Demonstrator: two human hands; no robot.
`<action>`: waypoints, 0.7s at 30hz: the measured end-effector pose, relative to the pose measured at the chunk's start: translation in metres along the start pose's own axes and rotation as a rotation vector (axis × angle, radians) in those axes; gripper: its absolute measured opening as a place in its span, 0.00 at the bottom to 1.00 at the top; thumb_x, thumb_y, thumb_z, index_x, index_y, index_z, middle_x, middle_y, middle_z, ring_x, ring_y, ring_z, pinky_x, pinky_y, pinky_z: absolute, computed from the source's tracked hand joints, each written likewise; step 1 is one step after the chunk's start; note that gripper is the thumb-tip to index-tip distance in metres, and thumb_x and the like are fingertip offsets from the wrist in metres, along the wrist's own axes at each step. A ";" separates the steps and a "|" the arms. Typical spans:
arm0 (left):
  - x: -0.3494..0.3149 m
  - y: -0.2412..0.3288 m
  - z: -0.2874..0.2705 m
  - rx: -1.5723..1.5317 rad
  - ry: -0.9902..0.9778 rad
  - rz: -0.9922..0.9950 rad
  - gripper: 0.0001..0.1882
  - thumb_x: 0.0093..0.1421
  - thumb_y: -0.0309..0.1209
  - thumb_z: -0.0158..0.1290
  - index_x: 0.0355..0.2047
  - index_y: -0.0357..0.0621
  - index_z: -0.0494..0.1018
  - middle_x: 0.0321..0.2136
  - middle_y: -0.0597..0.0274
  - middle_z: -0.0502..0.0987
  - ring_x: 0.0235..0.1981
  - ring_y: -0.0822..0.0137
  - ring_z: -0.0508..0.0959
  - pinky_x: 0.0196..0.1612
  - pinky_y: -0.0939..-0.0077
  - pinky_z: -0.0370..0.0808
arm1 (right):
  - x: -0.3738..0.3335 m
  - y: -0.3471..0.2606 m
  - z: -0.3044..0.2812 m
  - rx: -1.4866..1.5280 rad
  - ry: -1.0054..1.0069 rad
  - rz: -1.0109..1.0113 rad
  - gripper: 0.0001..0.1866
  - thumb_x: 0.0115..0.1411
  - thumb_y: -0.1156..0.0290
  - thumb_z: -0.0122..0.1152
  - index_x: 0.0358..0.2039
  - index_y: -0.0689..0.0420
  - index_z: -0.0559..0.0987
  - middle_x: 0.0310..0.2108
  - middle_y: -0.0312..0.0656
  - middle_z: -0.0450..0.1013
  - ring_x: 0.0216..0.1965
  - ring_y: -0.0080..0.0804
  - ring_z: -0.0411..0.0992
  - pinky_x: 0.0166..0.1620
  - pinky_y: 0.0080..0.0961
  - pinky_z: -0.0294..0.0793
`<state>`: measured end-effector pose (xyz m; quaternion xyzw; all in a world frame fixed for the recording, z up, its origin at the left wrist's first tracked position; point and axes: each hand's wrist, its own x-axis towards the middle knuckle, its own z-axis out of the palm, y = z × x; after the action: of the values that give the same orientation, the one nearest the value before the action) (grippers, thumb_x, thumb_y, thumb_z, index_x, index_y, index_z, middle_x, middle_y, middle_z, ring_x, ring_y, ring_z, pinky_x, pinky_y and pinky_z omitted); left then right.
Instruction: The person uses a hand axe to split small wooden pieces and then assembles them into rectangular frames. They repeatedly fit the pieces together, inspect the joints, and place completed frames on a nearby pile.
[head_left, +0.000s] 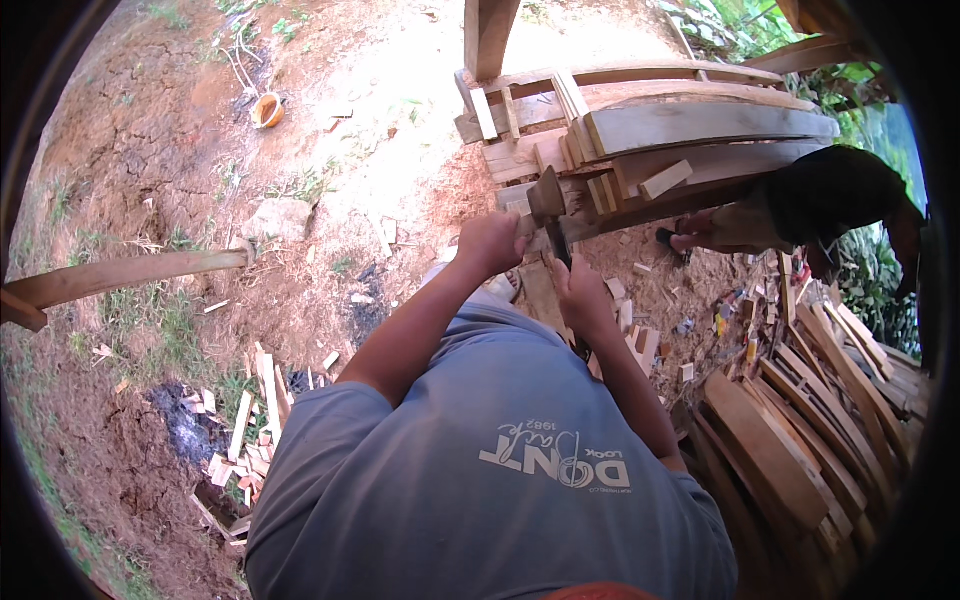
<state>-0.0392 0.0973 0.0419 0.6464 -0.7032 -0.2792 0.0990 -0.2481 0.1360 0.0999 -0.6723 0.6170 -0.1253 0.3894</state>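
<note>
My right hand (582, 292) is closed around the dark handle of a hatchet (547, 198). Its broad, dull brown-grey head points away from me and sits at the near edge of the timber stack. Just left of the handle, my left hand (488, 243) is closed, with a small pale piece of wood (537, 243) at its fingers. The blade is close to the left fingers; whether it touches the wood I cannot tell. Beyond both hands lie long curved timbers (700, 128), with short blocks and slats set on and between them.
A person in dark clothing (835, 190) bends over at the right. Curved planks (770, 450) are piled at the lower right. Offcuts (262, 400) litter the ground at left. A wooden pole (150, 275) crosses the left side, and a post (490, 38) stands ahead.
</note>
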 end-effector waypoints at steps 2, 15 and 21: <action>-0.004 0.001 0.001 -0.001 -0.014 0.001 0.15 0.60 0.42 0.62 0.35 0.42 0.78 0.30 0.47 0.83 0.33 0.45 0.85 0.37 0.50 0.82 | -0.005 0.000 -0.005 0.056 -0.021 0.042 0.19 0.76 0.58 0.51 0.41 0.66 0.74 0.26 0.63 0.76 0.33 0.69 0.76 0.38 0.58 0.71; -0.002 0.006 -0.003 -0.002 -0.030 -0.013 0.16 0.61 0.43 0.62 0.36 0.42 0.78 0.31 0.48 0.83 0.34 0.45 0.85 0.38 0.50 0.81 | -0.007 0.011 0.002 -0.027 0.105 -0.113 0.16 0.77 0.61 0.49 0.41 0.63 0.75 0.21 0.48 0.74 0.24 0.44 0.75 0.30 0.41 0.71; -0.005 0.003 0.002 -0.024 -0.031 -0.062 0.17 0.62 0.45 0.61 0.36 0.42 0.78 0.31 0.47 0.83 0.35 0.44 0.85 0.39 0.49 0.81 | -0.006 0.014 0.001 0.108 -0.015 0.096 0.18 0.76 0.58 0.52 0.42 0.64 0.75 0.27 0.58 0.76 0.32 0.58 0.77 0.36 0.52 0.72</action>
<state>-0.0419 0.1027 0.0426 0.6623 -0.6809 -0.3003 0.0871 -0.2588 0.1428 0.0916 -0.6209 0.6379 -0.1347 0.4353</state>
